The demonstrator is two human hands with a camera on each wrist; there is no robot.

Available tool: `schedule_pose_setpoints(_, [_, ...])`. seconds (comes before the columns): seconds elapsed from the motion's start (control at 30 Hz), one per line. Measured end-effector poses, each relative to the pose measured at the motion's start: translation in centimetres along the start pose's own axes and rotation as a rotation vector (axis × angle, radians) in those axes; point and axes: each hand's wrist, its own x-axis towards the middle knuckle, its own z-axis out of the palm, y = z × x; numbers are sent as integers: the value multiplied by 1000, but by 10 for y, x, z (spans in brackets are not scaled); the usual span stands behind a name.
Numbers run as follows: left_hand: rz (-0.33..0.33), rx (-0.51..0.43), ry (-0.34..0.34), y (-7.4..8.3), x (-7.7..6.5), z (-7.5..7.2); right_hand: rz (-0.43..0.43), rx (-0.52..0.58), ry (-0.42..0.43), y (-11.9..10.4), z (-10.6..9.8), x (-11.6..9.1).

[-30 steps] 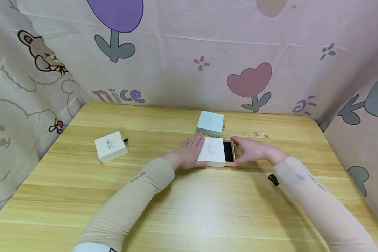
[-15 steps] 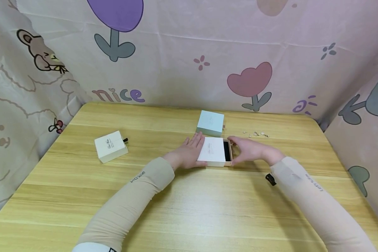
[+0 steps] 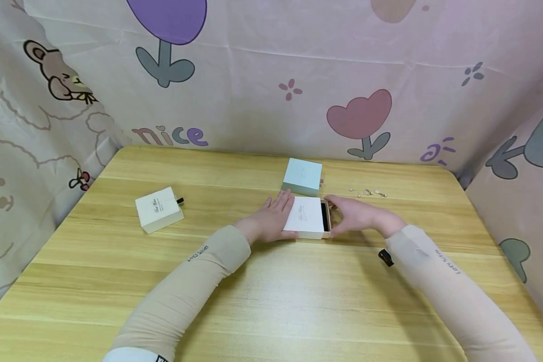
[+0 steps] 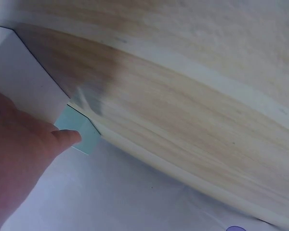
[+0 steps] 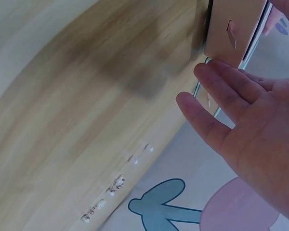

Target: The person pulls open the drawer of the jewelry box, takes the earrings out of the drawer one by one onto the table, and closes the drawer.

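Observation:
A white jewelry box [image 3: 304, 213] with printed script lies mid-table in the head view. Its drawer [image 3: 325, 216], tan-edged and dark inside, sticks out a little at the right. My left hand [image 3: 271, 219] rests against the box's left end, fingers straight at the rear corner and thumb along the front. My right hand [image 3: 355, 215] holds the drawer's end between thumb and forefinger. In the right wrist view the drawer's front [image 5: 237, 31] shows a small pull tab, and the other fingers extend loosely beside it. Left fingertips are partly hidden in the left wrist view.
A pale blue box [image 3: 303, 176] stands behind the white one. Another cream box [image 3: 159, 210] with a black tab sits at the left. Several small earrings [image 3: 368, 192] lie at the back right. A black object [image 3: 386, 258] is beside the right sleeve; a printed cloth [image 3: 253, 115] hangs behind.
My right hand has moved left, and the drawer has slid farther into the white box, so less of its dark inside shows. The left hand has stayed in place.

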Motion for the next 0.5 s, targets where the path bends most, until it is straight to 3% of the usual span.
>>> schedule_pose_setpoints(0.5, [-5,19,-9,0,3,2,-35,6,14,-2,2,3])
